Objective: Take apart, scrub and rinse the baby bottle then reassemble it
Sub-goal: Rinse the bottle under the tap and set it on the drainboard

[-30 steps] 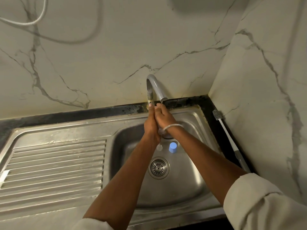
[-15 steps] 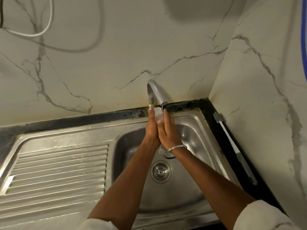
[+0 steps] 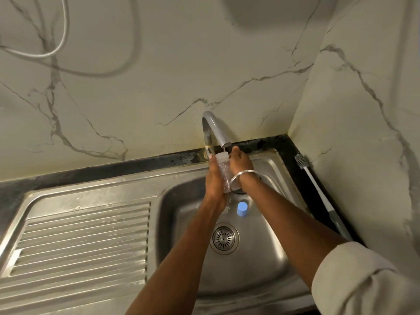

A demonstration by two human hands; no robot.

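A clear baby bottle body [image 3: 223, 171] stands upright between my two hands, its open mouth right under the spout of the grey tap [image 3: 216, 130]. A thin stream of water runs into it. My left hand [image 3: 214, 178] grips the bottle's left side. My right hand [image 3: 241, 164], a metal bangle on its wrist, holds the bottle's right side, fingertips up by the spout. A light blue cap [image 3: 242, 208] stands on the sink floor below the hands. Part of a dark ring [image 3: 239, 190] shows behind my right wrist.
The steel sink basin [image 3: 261, 264] has a round drain strainer [image 3: 224, 238] in its floor and a ribbed drainboard [image 3: 79, 237] to the left. A bottle brush [image 3: 318, 192] lies on the dark counter strip along the right wall. A white cable [image 3: 63, 30] hangs at upper left.
My hands have shifted around the bottle under the spout, and more of its clear body shows between them. The blue cap is in view again below my hands.
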